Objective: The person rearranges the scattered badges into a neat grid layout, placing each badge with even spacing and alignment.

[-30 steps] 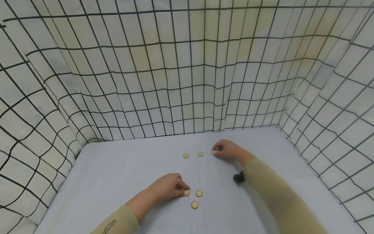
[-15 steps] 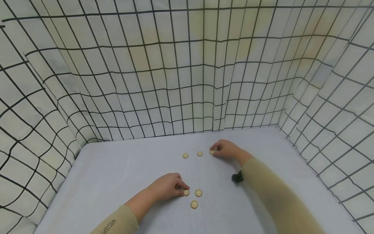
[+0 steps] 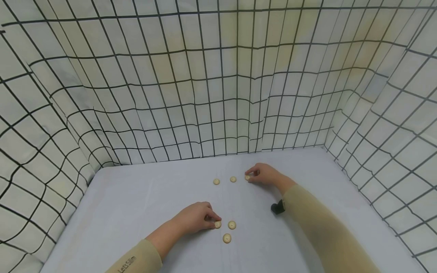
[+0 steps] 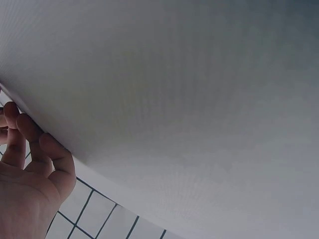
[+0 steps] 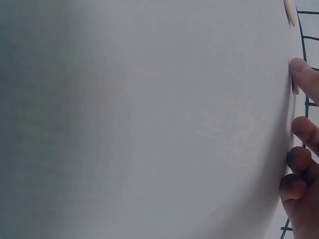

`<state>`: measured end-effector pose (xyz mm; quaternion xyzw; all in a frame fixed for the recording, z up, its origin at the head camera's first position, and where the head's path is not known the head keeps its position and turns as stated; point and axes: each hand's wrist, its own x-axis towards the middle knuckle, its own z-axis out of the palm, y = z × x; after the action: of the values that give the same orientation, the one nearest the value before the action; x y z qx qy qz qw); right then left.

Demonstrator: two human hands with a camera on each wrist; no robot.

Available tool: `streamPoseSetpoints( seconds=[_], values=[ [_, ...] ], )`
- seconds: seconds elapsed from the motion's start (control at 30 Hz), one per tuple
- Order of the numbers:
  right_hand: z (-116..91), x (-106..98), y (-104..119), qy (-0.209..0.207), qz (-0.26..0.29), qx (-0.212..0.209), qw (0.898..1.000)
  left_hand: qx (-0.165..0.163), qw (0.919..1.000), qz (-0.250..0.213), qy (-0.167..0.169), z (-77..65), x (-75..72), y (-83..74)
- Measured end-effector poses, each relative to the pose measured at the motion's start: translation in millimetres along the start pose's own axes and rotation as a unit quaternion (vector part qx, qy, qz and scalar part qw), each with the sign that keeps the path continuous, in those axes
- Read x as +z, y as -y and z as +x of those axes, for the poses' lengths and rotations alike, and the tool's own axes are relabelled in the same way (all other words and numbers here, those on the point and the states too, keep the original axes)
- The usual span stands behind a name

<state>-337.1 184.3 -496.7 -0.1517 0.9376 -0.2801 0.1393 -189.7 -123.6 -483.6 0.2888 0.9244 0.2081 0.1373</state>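
In the head view my left hand (image 3: 197, 218) pinches a pale round button (image 3: 217, 225) between thumb and index finger, low on the white table. Just right of it lies a second button (image 3: 231, 225), and a third button (image 3: 227, 238) sits nearer to me. Farther back, my right hand (image 3: 265, 173) grips another button (image 3: 247, 178) by its edges, at the right end of a row with a middle button (image 3: 233, 179) and a left button (image 3: 216, 182). The right wrist view shows that gripped button (image 5: 296, 88) edge-on under a fingertip. Curled fingers (image 4: 59, 152) rest at the cloth in the left wrist view.
White cloth covers the table (image 3: 136, 193). White walls with a black grid (image 3: 218, 89) enclose it at the back and both sides. A small black object (image 3: 277, 207) shows at the right sleeve's cuff.
My right hand has slid its button slightly left, closer to the middle button of the back row, then stopped. The left hand and the front buttons stay in place.
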Motion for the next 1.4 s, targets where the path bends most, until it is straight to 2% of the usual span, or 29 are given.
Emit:
streamPoseSetpoints(
  seconds=[0.63, 0.87, 1.13, 1.4],
  values=[
    [-9.3, -7.3, -0.4, 0.016, -0.010, -0.033, 0.999, 0.002, 1.0000, 0.000, -0.001, 0.5, 0.2, 0.8],
    [-15.6, -2.3, 1.8, 0.033, -0.006, -0.055, 0.998, -0.001, 1.0000, 0.000, -0.001, 0.3, 1.5, 1.9],
    [-28.0, 1.5, 13.1, 0.052, -0.018, -0.088, 0.995, -0.004, 1.0000, 0.000, 0.003, 1.1, 0.5, 0.4],
    [-39.0, 11.0, 21.5, 0.079, -0.008, -0.107, 0.991, -0.006, 0.9999, -0.007, 0.008, 1.4, -1.4, -2.6]
  ],
)
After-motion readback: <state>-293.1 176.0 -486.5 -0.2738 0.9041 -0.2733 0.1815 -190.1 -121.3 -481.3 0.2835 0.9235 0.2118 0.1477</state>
